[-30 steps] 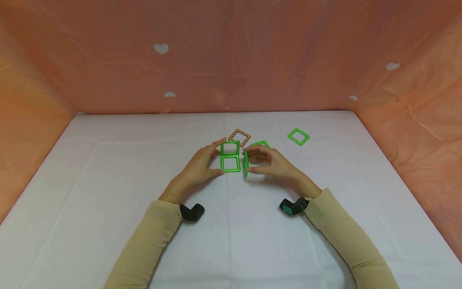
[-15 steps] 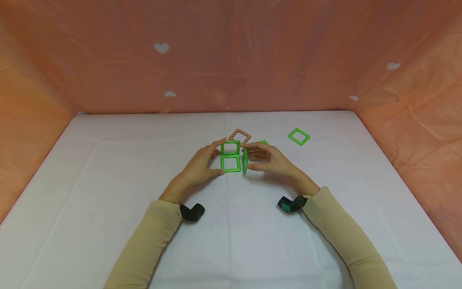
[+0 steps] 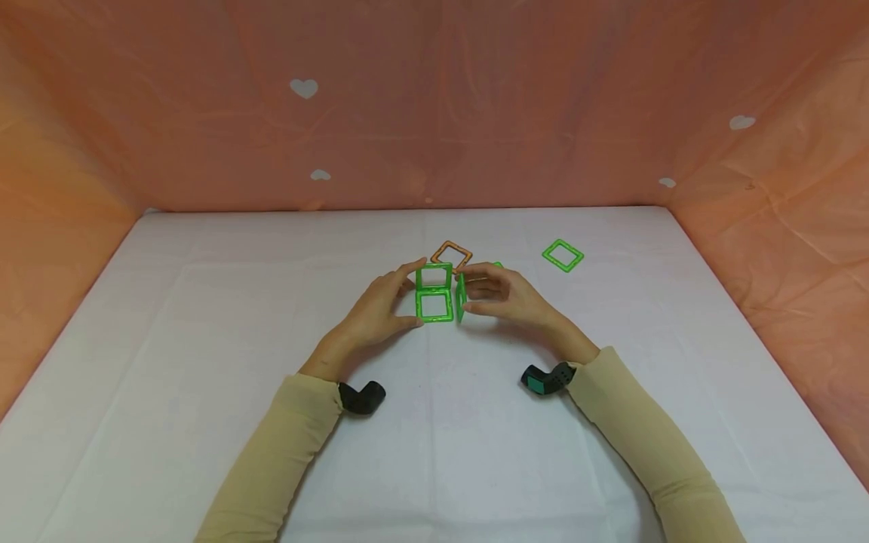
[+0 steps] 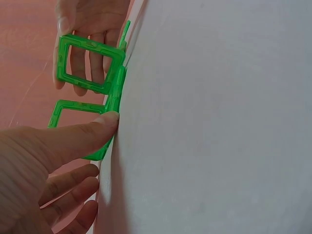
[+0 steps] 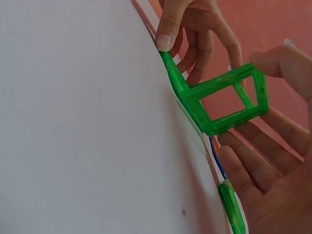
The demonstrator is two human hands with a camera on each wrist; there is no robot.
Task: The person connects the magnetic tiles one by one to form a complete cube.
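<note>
Two green square magnetic tiles join along one edge. One tile [image 3: 435,319] lies flat on the table, and the other tile [image 3: 434,266] stands up at its far edge. My left hand [image 3: 372,311] holds this pair from the left, thumb at the near corner and index finger at the upright tile's top. My right hand [image 3: 514,303] pinches a third green magnetic tile [image 3: 461,299] between thumb and fingers, upright on edge close by the pair's right side. In the right wrist view this held tile [image 5: 199,113] has its lower edge right at the flat tile's edge [image 5: 176,78].
An orange square tile [image 3: 465,252] lies behind the pair. Another green tile [image 3: 498,264] is mostly hidden behind my right hand. Farther right lies a loose green tile [image 3: 574,262] on the white-covered table [image 3: 204,317]. An orange cloth wall [image 3: 434,113] rises at the back.
My right hand has moved slightly left and away from me, bringing its upright tile closer to the pair and covering more of the green tile behind. My left hand stays put.
</note>
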